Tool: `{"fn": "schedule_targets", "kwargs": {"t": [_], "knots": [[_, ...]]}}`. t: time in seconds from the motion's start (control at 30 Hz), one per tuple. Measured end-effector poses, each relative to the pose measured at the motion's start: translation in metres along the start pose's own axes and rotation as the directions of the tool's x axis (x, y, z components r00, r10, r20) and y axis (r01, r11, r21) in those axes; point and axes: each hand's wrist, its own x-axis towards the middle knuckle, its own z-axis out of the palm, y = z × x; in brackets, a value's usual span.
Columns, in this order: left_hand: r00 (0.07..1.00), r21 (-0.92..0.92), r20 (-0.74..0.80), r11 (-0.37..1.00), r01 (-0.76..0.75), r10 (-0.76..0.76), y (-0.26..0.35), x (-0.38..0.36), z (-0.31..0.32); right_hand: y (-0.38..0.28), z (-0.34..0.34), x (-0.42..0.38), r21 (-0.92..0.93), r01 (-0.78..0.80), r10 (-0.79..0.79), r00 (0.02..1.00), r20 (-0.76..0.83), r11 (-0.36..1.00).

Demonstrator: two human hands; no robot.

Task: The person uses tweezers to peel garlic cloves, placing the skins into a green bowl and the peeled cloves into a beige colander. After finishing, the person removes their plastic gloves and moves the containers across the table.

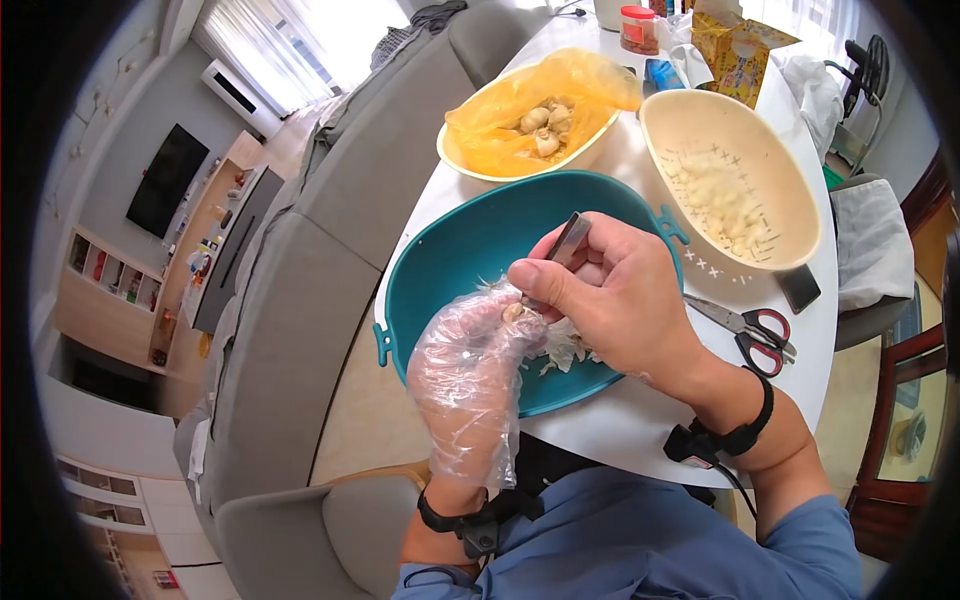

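Note:
Over the teal basin [450,235] my left hand [465,345], in a clear plastic glove, is closed on a garlic clove [513,312]. My right hand [625,290], bare, grips a small metal blade [570,240] between thumb and fingers, its lower end close to the clove. Pale garlic skins [565,347] lie in the basin below my hands. Behind the basin, a yellow plastic bag [590,80] with garlic bulbs [547,122] sits in a cream bowl [480,172]. Peeled cloves [735,215] lie in a beige colander [675,110] at the right.
Scissors [740,325] with red and black handles rest right of the basin, near a dark phone [798,288]. A red-lidded jar [638,32] and a yellow box [735,55] stand at the table's far end. Grey chairs [310,540] and a sofa [300,250] flank the table.

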Motion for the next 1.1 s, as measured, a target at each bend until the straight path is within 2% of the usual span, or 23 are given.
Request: {"fn": "schedule_targets", "kwargs": {"t": [0.13, 0.23, 0.33, 0.4, 0.43, 0.5, 0.53, 0.6, 0.73, 0.8, 0.9, 1.0, 1.1], "knots": [[0.999, -0.015, 0.024, 1.0, -0.025, 0.026, -0.003, 0.004, -0.004, 0.001, -0.002, 0.002, 0.031, 0.005, -0.005, 1.0, -0.026, 1.0], [1.0, -0.104, -0.024, 0.994, -0.016, 0.014, -0.002, 0.003, -0.007, 0.002, -0.01, 0.009, 0.03, -0.028, 0.029, 0.998, -0.052, 0.999], [0.999, -0.104, 0.028, 0.994, 0.021, -0.018, 0.005, 0.001, -0.008, 0.003, -0.017, 0.014, -0.028, -0.032, 0.03, 0.997, -0.073, 0.999], [0.998, -0.125, 0.055, 0.992, 0.032, -0.025, 0.002, 0.004, -0.012, 0.0, -0.021, 0.015, -0.246, -0.033, 0.036, 0.999, 0.009, 0.969], [0.998, -0.127, 0.056, 0.991, 0.031, -0.024, 0.002, 0.004, -0.013, 0.0, -0.02, 0.014, -0.248, -0.032, 0.035, 0.999, 0.009, 0.968], [0.997, -0.17, 0.074, 0.985, 0.036, -0.024, 0.001, 0.006, -0.013, -0.001, -0.015, 0.011, -0.228, 0.141, -0.145, 0.989, -0.004, 0.964], [0.997, -0.174, 0.073, 0.984, 0.034, -0.021, 0.002, 0.006, -0.013, -0.003, -0.012, 0.009, -0.231, 0.143, -0.147, 0.989, -0.002, 0.962], [0.997, -0.174, 0.074, 0.984, 0.042, -0.029, 0.003, 0.005, -0.011, -0.007, -0.008, 0.004, -0.113, 0.175, -0.18, 0.983, -0.035, 0.978], [0.996, -0.147, 0.082, 0.988, 0.056, -0.045, 0.006, 0.005, -0.008, -0.004, -0.002, 0.001, -0.02, 0.195, -0.196, 0.98, -0.027, 0.981], [0.993, -0.069, 0.097, 0.995, 0.072, -0.065, 0.008, 0.005, -0.007, -0.003, -0.001, 0.001, 0.013, 0.148, -0.149, 0.988, 0.034, 0.989], [0.995, -0.042, 0.1, 0.999, 0.026, -0.021, 0.008, 0.005, -0.004, 0.001, 0.001, 0.0, -0.059, 0.178, -0.177, 0.984, 0.032, 0.982], [0.995, -0.06, 0.104, 0.998, 0.016, -0.01, 0.007, 0.003, -0.001, 0.005, 0.001, 0.001, -0.039, 0.154, -0.154, 0.988, 0.001, 0.987], [0.99, -0.055, 0.12, 0.995, 0.079, -0.072, 0.013, 0.004, 0.0, 0.002, 0.0, 0.001, -0.033, 0.141, -0.141, 0.99, 0.0, 0.989]]}}
